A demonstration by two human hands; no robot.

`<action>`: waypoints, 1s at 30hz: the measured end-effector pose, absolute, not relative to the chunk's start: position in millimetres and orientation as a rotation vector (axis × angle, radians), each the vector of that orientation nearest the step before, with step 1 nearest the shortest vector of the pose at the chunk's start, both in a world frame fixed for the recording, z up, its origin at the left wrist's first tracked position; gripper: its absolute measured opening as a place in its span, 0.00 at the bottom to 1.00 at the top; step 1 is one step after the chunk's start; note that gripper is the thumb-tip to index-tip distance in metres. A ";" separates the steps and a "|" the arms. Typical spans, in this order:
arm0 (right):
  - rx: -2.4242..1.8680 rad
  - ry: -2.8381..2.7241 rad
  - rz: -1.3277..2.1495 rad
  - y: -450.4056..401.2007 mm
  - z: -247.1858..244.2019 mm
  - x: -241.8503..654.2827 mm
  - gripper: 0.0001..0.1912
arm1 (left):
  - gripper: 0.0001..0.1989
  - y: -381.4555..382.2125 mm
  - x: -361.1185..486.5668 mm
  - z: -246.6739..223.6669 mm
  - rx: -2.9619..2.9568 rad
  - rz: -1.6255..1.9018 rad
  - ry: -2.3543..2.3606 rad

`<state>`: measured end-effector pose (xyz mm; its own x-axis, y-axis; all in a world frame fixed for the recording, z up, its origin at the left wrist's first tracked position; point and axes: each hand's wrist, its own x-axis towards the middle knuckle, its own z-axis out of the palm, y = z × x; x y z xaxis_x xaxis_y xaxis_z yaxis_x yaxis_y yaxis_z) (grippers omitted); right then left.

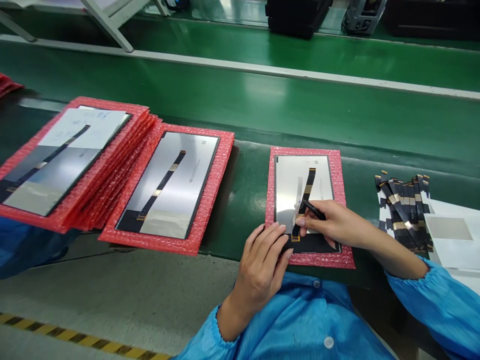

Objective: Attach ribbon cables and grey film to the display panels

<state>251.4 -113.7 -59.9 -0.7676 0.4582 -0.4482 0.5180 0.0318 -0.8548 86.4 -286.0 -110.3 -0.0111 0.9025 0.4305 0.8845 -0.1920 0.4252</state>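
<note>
- display panel (292,170) is lying flat on a red bubble-wrap sleeve (340,200), which is resting on the green counter (247,170) before the person.
- ribbon cable (308,189) is running slantwise over the panel, its lower end overlapping the black band.
- left hand (258,267) is holding nothing; its fingers are lying slightly apart, tips resting by the panel's lower left edge.
- right hand (337,220) is pinching a slim black tool (314,210) between nearly closed fingers, over the cable.
- judging by looks, the panel is being light, stiff, fragile and probably slippery; opposite edges are offering the safest hold, while the cable is seeming thin and bendy.
- loose cables (407,205) are lying heaped to the right.
</note>
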 end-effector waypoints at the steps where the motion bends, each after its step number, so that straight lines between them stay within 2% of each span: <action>1: 1.052 2.214 -1.884 -113.5 -59.8 251.1 0.11 | 0.16 -286.0 86.7 -110.1 2.182 0.997 1.976; 18: 0.969 2.185 -1.879 -109.4 -62.4 251.2 0.12 | 0.16 -285.7 88.0 -108.5 2.165 1.013 1.963; 30: 0.958 2.179 -1.799 -110.1 -60.3 250.7 0.15 | 0.21 -285.3 88.7 -111.0 2.273 0.917 1.949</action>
